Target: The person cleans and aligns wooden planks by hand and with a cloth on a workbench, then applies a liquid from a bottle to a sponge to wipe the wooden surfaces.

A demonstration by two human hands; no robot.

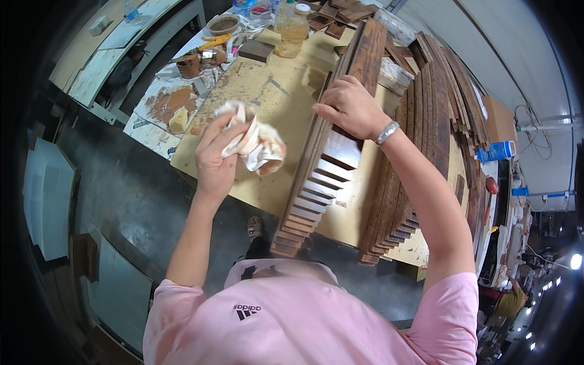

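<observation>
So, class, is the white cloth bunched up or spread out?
Bunched up: the white cloth is crumpled into folds, gathered in the left hand.

The left hand [216,155] sits at ten o'clock, fingers [234,134] curled in a grip, its forearm [198,237] pointing just past twelve. The right hand [354,109], knuckles [342,86] up, bends at one o'clock, its arm [432,201] slanting toward eleven.

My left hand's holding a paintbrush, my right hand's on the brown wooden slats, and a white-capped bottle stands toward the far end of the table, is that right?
Not quite: your left hand holds a stained white cloth, not a paintbrush, as the head view shows. Your right hand, the wooden slats and the bottle are as you said.
</observation>
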